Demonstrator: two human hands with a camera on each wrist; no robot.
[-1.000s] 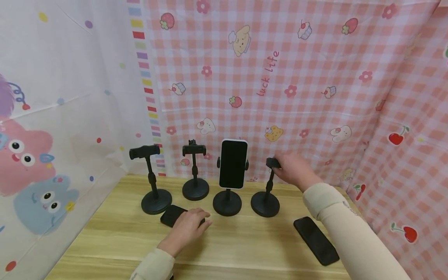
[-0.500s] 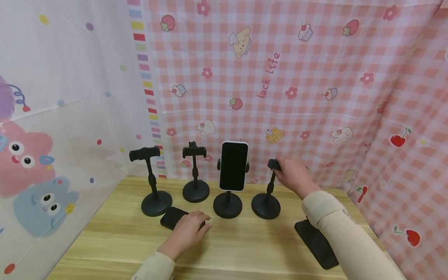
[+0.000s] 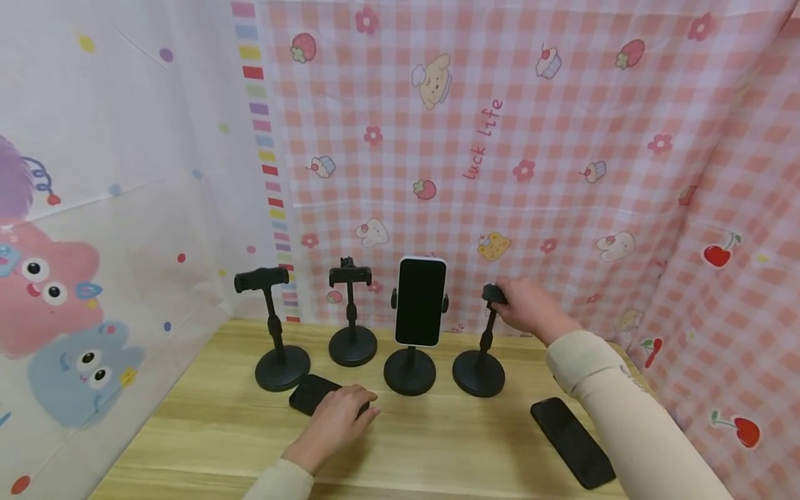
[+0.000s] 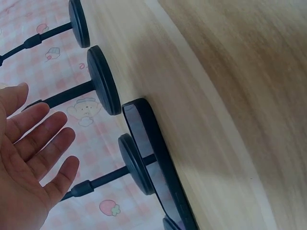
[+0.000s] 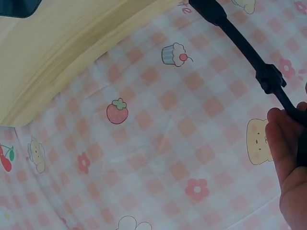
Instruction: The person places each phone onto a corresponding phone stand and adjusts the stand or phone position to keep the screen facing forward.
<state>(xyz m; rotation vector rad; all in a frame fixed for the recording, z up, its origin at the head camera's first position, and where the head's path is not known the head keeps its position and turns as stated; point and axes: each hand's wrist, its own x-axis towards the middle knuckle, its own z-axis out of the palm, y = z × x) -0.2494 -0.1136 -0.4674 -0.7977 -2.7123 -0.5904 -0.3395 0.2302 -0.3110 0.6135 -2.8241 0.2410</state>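
Observation:
Four black phone stands with round bases stand on the wooden table (image 3: 419, 444). My right hand (image 3: 531, 305) grips the clamp head at the top of the rightmost phone stand (image 3: 486, 340); in the right wrist view its stem (image 5: 244, 45) runs up to my fingers. A black phone (image 3: 309, 394) lies flat in front of the leftmost stand (image 3: 275, 326). Over its right end is my left hand (image 3: 337, 420). In the left wrist view, that hand's fingers (image 4: 48, 148) are loosely spread and hold nothing, apart from the phone (image 4: 160, 158).
A white-edged phone (image 3: 421, 302) sits upright in the third stand's clamp. The second stand (image 3: 352, 312) has a bare clamp. Another black phone (image 3: 571, 441) lies near the right forearm. Patterned cloth (image 3: 500, 139) hangs behind the table and along both sides.
The head view has shifted slightly, so the whole scene sits a little lower. My right hand keeps its grip on the stand's head, and my left hand stays over the phone.

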